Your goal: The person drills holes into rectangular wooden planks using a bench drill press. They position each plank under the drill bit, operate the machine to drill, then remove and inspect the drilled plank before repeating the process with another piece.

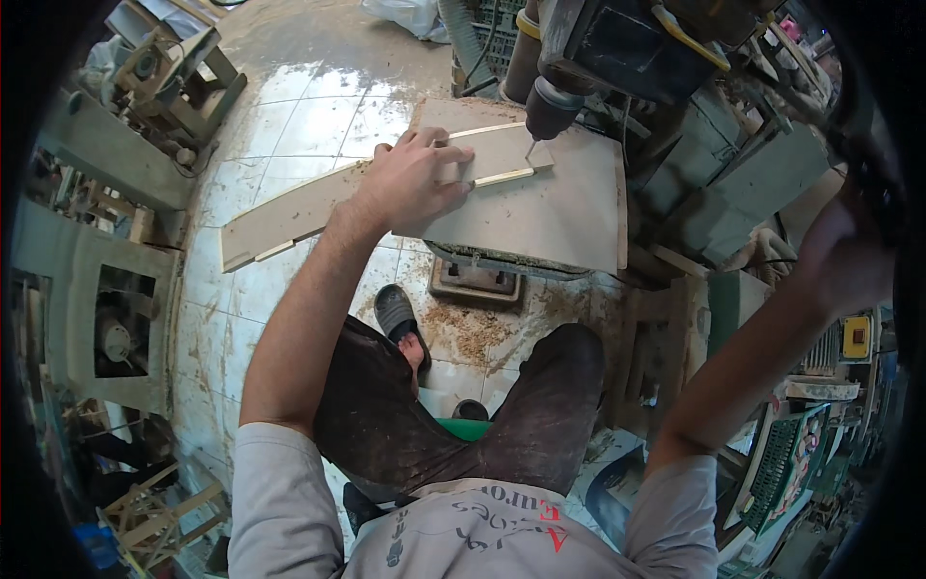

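One left hand (417,179) flat, fingers spread, on wooden board (289,214).

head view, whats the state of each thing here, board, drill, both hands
wooden board: lying flat across the drill table, one end overhanging the floor
drill bit: lowered, tip at the board's end
left hand: pressed flat on the board, fingers spread
right hand: raised at the picture's right edge, grip not clear
sawdust: scattered on the tiled floor

A woodworking shop is shown: a drill press (552,101) beside the left hand (415,179), sawdust (473,333) strewn below it.
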Tool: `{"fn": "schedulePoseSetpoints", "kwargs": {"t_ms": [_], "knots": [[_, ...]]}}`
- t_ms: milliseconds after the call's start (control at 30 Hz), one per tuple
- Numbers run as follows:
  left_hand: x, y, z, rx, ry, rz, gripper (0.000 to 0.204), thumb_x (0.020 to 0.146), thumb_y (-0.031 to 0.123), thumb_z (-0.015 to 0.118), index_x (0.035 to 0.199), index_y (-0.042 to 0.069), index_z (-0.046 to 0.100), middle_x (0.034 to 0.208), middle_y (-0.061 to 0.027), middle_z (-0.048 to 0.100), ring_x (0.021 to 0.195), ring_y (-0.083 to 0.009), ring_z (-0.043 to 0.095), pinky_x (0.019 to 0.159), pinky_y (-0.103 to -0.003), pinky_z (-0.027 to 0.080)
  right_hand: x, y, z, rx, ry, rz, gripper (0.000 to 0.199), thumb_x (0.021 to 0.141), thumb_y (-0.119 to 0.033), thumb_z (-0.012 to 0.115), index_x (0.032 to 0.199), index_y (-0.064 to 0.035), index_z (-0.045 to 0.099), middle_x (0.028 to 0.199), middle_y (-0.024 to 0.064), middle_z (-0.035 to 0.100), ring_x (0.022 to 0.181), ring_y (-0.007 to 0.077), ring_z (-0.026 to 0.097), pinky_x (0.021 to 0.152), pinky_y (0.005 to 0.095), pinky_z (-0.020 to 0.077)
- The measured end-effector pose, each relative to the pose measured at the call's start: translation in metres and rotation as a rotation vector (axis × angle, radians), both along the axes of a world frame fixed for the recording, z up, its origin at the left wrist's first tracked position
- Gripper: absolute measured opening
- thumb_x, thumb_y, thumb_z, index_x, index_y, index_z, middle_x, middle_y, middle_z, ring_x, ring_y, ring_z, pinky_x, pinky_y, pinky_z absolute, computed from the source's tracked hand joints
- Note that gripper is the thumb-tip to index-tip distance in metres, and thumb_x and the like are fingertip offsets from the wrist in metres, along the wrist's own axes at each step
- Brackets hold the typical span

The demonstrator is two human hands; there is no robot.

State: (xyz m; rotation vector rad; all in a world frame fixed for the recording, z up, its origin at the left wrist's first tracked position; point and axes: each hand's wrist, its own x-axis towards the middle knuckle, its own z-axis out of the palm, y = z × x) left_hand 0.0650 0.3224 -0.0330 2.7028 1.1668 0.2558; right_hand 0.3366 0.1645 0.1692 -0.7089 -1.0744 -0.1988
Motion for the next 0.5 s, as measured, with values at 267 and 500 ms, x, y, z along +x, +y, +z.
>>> {"fn": "schedulePoseSetpoints", "kwargs": {"t_ms": [267,500], "knots": [[0.001,0.004,-0.004,-0.031,0.005,-0.008,0.047,0.084,0.04,0.061,0.128,0.022,0.057,0.132,-0.0126,0.046,0.125,-0.0274,0.046,0.102,-0.052,0.036,0.022,-0.047,-0.092,0.003,-0.033,0.327,0.03,0.093,-0.025,0.036,0.091,-0.0035,0.057,0.115,0.0218,0.062,0.123,0.0443,0.048,0.109,0.0539,0.0304],[-0.001,0.001,0.0,0.013,-0.007,-0.01,0.048,0.083,0.039,0.064,0.125,0.018,0.06,0.131,-0.0148,0.048,0.122,-0.0298,0.05,0.1,-0.05,0.04,-0.004,-0.037,-0.129,0.023,0.166,0.144,0.026,0.09,-0.028,0.04,0.083,-0.0052,0.051,0.102,0.0195,0.064,0.117,0.0451,0.051,0.108,0.0543,0.0292]]}}
